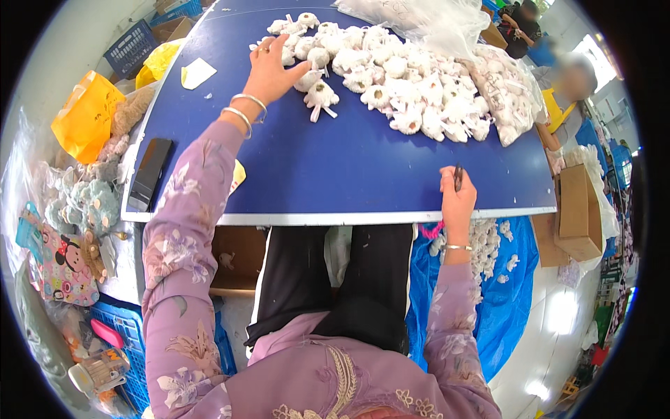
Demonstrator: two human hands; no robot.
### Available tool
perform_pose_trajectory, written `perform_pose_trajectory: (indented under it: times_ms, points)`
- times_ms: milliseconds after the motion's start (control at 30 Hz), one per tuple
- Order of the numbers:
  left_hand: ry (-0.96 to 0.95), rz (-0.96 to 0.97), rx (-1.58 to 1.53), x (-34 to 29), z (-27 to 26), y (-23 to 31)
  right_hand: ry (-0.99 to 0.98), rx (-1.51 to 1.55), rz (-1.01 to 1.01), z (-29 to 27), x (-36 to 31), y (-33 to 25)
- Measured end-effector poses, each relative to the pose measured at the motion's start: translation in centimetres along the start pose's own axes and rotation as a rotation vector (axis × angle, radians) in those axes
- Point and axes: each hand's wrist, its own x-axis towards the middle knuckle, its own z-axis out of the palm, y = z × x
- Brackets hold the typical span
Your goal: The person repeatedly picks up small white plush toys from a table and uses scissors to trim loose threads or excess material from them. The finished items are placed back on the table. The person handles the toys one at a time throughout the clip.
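My left hand reaches over the table with its fingers apart, at the left edge of a heap of small white fluffy plush pieces. Its fingertips are beside or just touching the nearest ones; nothing shows in its grasp. One plush piece with ribbon-like ends lies a little nearer to me than its neighbours. Close to the front right table edge, my right hand is closed round a small dark tool. Only the tool's tip stands out above the fingers, so its kind is hidden.
Clear plastic bags of plush pieces lie at the heap's right. A black box sits at the table's left edge. Below right, a blue sheet holds more white pieces. Another person is at the far right, near a cardboard box.
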Motion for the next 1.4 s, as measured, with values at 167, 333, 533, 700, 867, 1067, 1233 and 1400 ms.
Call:
perform_pose_trajectory:
  times_ms: [167,333,533,700,867,1067,1233,1400]
  points:
    - [-0.243,-0.163,0.128,6.6,3.8,-2.8,0.082,0.041,-0.047,-0.1,-0.4,0.5]
    - [-0.611,-0.169,0.256,9.4,7.1,-1.6,0.091,0.07,-0.038,0.1,-0.5,0.3]
    - [-0.587,-0.145,0.137,8.2,7.5,-1.1,0.087,0.11,-0.038,0.3,-0.4,0.6]
    - [-0.711,-0.129,0.119,5.8,4.0,1.9,0.092,0.046,-0.032,0.1,-0.4,0.8]
    - [-0.794,-0.133,0.201,3.3,1.7,3.2,0.117,0.022,-0.067,0.2,-0.2,1.3]
    - [-0.834,-0.098,0.166,-0.3,-1.2,5.1,0.124,0.011,-0.058,0.3,-0.1,1.3]
    - [-0.806,-0.084,0.213,-2.0,-2.3,5.7,0.136,0.017,-0.088,0.1,0.1,1.7]
    - [-0.578,-0.095,0.131,-3.8,-1.6,5.2,0.156,-0.002,-0.106,0.3,-0.2,1.2]
